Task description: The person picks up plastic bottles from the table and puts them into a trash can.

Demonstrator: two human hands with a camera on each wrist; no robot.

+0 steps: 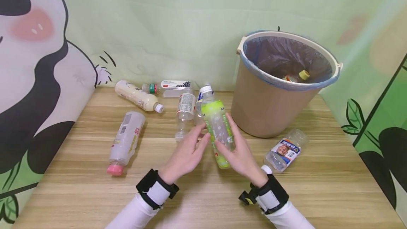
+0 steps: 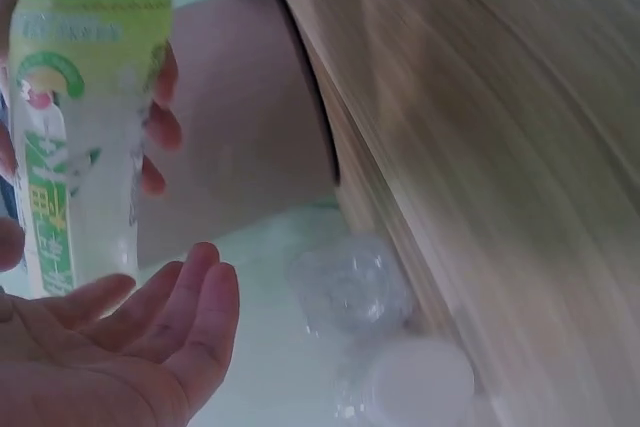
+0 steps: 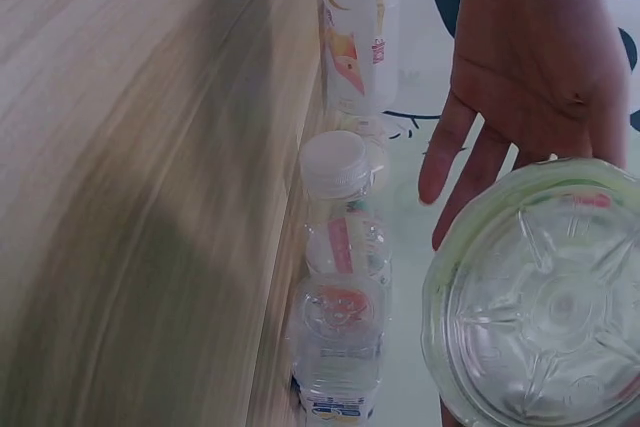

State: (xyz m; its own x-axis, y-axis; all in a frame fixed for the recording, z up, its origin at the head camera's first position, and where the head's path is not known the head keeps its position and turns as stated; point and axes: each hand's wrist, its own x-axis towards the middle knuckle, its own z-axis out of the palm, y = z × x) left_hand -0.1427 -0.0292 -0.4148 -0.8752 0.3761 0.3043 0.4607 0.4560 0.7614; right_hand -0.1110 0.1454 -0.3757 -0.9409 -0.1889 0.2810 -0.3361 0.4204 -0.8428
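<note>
A plastic bottle (image 1: 219,130) with a bright green label and white cap is held up over the table, tilted with its cap pointing away. My right hand (image 1: 239,147) grips it from the right, thumb across the near side and fingers behind. Beside its left side is my left hand (image 1: 187,153), palm toward the label and fingers loosely extended. The left wrist view shows those fingers (image 2: 215,317) spread just under the green-labelled bottle (image 2: 90,137). In the right wrist view the bottle's clear ribbed base (image 3: 545,307) faces the camera.
A brown bin (image 1: 270,98) with a bluish liner stands back right, a yellow-capped bottle (image 1: 303,75) inside. Bottles lie around: pink-capped (image 1: 127,137), cream (image 1: 136,94), green-capped (image 1: 175,86), clear labelled (image 1: 186,110), and one with a face label (image 1: 286,151) near the right wrist. Another clear bottle (image 1: 198,110) is partly hidden.
</note>
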